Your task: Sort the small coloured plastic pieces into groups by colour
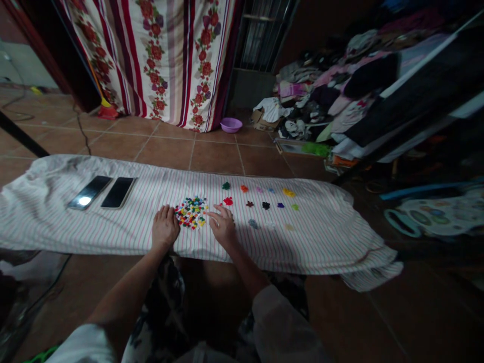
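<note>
A mixed pile of small coloured pieces, bead-like in size (191,212), lies on a striped cloth (151,227). My left hand (165,227) rests flat, palm down, against the pile's left edge, its fingers stretched out. At the right edge, my right hand (223,224) reaches in with its fingers apart, the fingertips close to the outermost pieces. No piece can be made out in its fingers. Right of that hand are small single-colour groups: dark green (226,186), orange (244,188), red (228,200), brown (249,204), black (265,205), yellow (289,192) and grey (253,223), among several others.
Two phones (119,192) lie on the cloth at the left. Beyond are a floral curtain (170,65), a purple basin (231,125) and a red dustpan (108,112) on the tiled floor. Heaped clothes (321,96) fill the right back. Dark slanting poles stand at both sides.
</note>
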`<move>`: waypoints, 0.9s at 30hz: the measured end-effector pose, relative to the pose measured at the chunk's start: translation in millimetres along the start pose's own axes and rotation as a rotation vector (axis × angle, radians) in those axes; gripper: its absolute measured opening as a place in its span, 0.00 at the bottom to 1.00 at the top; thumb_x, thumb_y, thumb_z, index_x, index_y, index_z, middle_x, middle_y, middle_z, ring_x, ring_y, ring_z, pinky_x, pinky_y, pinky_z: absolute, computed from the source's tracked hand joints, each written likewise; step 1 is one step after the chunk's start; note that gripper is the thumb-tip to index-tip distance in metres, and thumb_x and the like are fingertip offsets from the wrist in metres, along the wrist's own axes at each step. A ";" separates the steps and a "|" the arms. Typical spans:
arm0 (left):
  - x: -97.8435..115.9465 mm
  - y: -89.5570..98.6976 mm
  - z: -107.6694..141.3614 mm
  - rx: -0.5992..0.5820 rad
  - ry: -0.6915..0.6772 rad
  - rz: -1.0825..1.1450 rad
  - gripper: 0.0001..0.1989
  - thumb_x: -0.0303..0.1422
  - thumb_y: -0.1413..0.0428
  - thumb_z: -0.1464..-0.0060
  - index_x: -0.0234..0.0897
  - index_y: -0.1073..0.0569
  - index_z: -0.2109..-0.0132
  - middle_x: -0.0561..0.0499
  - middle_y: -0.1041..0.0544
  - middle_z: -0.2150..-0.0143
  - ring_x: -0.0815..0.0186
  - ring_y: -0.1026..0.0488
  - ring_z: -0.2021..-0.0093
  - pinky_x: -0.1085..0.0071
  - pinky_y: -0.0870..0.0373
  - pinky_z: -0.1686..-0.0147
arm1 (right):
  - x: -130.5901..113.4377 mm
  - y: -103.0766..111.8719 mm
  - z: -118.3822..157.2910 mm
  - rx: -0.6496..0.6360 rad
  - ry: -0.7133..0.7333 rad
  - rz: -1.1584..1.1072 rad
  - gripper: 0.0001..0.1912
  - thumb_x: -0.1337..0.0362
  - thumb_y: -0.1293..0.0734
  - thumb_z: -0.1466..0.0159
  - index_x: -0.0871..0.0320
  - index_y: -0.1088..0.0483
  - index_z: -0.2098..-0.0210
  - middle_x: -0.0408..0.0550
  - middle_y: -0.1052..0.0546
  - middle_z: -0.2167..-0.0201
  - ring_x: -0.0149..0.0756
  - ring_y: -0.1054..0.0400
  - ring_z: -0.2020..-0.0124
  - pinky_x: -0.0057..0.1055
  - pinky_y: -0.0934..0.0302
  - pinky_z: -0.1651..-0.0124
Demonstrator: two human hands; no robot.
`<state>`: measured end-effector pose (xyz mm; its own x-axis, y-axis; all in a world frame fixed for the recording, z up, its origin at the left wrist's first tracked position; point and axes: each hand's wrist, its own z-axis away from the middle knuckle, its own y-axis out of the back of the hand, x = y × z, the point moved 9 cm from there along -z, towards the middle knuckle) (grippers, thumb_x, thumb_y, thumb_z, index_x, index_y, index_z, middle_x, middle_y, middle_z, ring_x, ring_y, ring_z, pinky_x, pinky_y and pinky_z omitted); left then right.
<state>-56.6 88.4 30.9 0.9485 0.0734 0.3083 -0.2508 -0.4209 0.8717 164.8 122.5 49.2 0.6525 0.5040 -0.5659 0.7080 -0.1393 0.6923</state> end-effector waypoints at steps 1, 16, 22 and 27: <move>-0.4 -0.2 0.0 -0.002 0.004 0.006 0.22 0.33 0.59 0.38 0.31 0.30 0.43 0.35 0.30 0.38 0.51 0.37 0.34 0.51 0.43 0.36 | -3.5 -4.2 -1.0 -0.015 0.013 0.000 0.15 0.68 0.37 0.35 0.52 0.21 0.54 0.53 0.29 0.44 0.47 0.39 0.42 0.47 0.40 0.38; 2.5 0.8 -0.5 -0.052 0.027 0.026 0.22 0.30 0.59 0.39 0.27 0.31 0.44 0.30 0.31 0.38 0.49 0.39 0.33 0.49 0.44 0.35 | -7.6 -46.7 -38.0 -0.204 0.046 0.106 0.14 0.71 0.35 0.35 0.49 0.18 0.63 0.50 0.23 0.63 0.45 0.36 0.54 0.42 0.39 0.48; 3.7 1.2 -0.6 -0.043 0.020 0.035 0.22 0.31 0.59 0.38 0.26 0.30 0.44 0.30 0.31 0.38 0.49 0.39 0.33 0.50 0.44 0.35 | -15.5 -58.3 -52.9 -0.346 0.072 0.218 0.13 0.71 0.35 0.35 0.51 0.19 0.64 0.49 0.21 0.62 0.43 0.36 0.54 0.39 0.42 0.47; 4.3 2.1 0.5 0.014 -0.011 0.007 0.22 0.31 0.61 0.37 0.27 0.30 0.45 0.31 0.29 0.39 0.49 0.36 0.35 0.49 0.41 0.37 | -25.5 -56.8 -58.2 -0.467 0.049 0.360 0.09 0.65 0.33 0.34 0.53 0.21 0.59 0.49 0.23 0.57 0.43 0.39 0.49 0.36 0.43 0.47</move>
<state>-52.9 87.4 33.9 0.9488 0.0599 0.3103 -0.2551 -0.4344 0.8638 92.3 167.2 50.3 0.8084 0.5352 -0.2450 0.2432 0.0753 0.9670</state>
